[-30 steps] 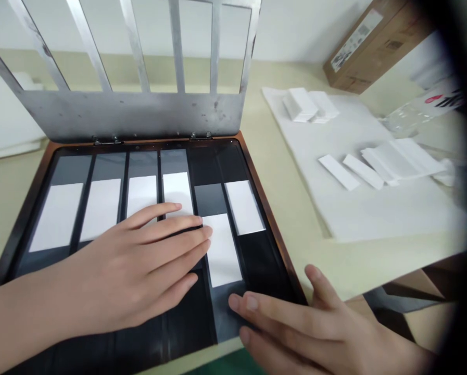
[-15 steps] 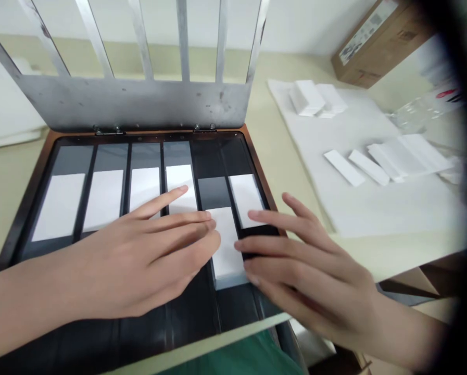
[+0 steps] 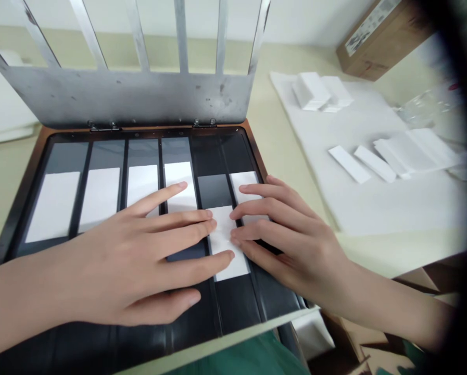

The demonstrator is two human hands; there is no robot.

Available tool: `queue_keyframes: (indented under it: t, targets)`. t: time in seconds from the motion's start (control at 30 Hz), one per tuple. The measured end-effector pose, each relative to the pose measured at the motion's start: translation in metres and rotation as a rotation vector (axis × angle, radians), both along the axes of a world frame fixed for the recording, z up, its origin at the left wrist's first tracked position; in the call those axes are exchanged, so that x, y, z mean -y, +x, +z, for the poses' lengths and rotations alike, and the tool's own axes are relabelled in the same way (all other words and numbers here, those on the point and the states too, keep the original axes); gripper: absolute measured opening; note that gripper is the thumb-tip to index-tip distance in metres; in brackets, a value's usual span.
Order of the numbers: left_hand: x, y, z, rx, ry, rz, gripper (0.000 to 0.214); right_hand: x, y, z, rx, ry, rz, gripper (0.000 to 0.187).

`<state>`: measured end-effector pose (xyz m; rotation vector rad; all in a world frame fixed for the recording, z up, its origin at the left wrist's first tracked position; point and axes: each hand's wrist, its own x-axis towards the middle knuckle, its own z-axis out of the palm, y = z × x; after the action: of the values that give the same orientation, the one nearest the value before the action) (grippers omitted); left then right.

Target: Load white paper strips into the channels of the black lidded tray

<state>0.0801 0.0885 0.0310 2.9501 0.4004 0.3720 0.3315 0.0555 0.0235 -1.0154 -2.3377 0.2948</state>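
Observation:
A black slotted tray (image 3: 194,307) with a brown rim lies in front of me. In its fifth slot from the left is a rectangular piece, dark grey at the top with a white panel (image 3: 222,268) below. My left hand (image 3: 139,260) lies across the tray with its fingers spread, fingertips on the left side and face of that panel. My right hand (image 3: 295,224) has its fingers stretched out, with fingertips at the panel's right edge. Partly under the right hand is the white panel (image 3: 241,179) of the sixth slot. Similar pieces (image 3: 53,205) fill the slots to the left.
A slotted metal lid (image 3: 139,99) stands raised on hinges behind the tray. To the right, a white sheet (image 3: 315,156) bears stacked white blocks (image 3: 311,91) and loose white strips (image 3: 349,164). A cardboard box (image 3: 377,47) is at the back right.
My right hand has moved up along the panel's right edge. My left thumb and index finger have spread apart, the index onto the panel. The panel's raised lower end now lies flat.

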Motion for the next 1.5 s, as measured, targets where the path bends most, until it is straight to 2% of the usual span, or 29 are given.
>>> queue_keyframes:
  t: [0.27, 0.4, 0.5, 0.57, 0.67, 0.77, 0.87, 1.0, 1.13, 1.27, 1.5]
  targets:
    - [0.002, 0.002, -0.002, 0.01, -0.016, 0.035, 0.038, 0.003, -0.002, -0.003, 0.024, 0.045, -0.028, 0.006]
    - [0.004, 0.003, -0.001, 0.029, -0.022, 0.054, 0.038, 0.004, 0.001, 0.005, -0.01, 0.139, -0.151, 0.012]
    - [0.004, 0.002, 0.0, 0.033, -0.02, 0.052, 0.039, 0.009, 0.006, 0.015, -0.056, 0.138, -0.23, 0.017]
    - [0.004, 0.002, 0.0, 0.028, -0.025, 0.05, 0.038, 0.018, 0.008, 0.016, -0.033, 0.114, -0.189, 0.019]
    - [0.005, 0.003, 0.001, 0.018, -0.031, 0.063, 0.039, 0.034, 0.007, 0.006, 0.005, 0.118, -0.126, 0.022]
    - [0.005, 0.005, 0.001, 0.004, -0.036, 0.069, 0.039, 0.048, 0.001, -0.007, 0.033, 0.178, -0.093, 0.025]
    - [0.006, 0.006, 0.001, 0.0, -0.038, 0.069, 0.038, 0.054, -0.002, -0.011, 0.145, 0.256, -0.027, 0.026]
    - [0.008, 0.007, 0.001, 0.014, -0.028, 0.087, 0.038, 0.053, 0.003, -0.003, 0.274, 0.213, 0.043, 0.027]
    - [0.009, 0.006, 0.001, 0.029, -0.006, 0.092, 0.039, 0.047, 0.006, 0.0, 0.257, 0.181, 0.067, 0.028]
    - [0.01, 0.007, 0.002, 0.013, 0.012, 0.09, 0.041, 0.041, 0.004, -0.002, 0.223, 0.163, 0.012, 0.032]
    - [0.006, 0.004, 0.0, 0.002, 0.039, 0.063, 0.043, 0.044, 0.006, 0.001, 0.225, 0.016, -0.009, 0.036]
